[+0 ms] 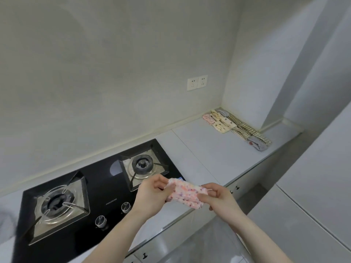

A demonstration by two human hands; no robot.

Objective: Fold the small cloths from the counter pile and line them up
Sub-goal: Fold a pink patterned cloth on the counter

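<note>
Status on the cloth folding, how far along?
Done: a row of folded cloths lines the counter toward the far corner. In hand: the left hand and right hand hold a pink speckled cloth above the counter's front edge. Left: placing it in the row. The pile is out of view.

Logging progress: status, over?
Both hands, left and right, grip the speckled pink cloth above counter edge. Folded row by far wall. Nothing blocking.

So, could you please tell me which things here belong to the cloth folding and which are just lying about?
Job:
- pink cloth, held by left hand and right hand
- folded cloths lined up in the corner
- counter

Lying about:
- hob
- knobs
- sockets
</note>
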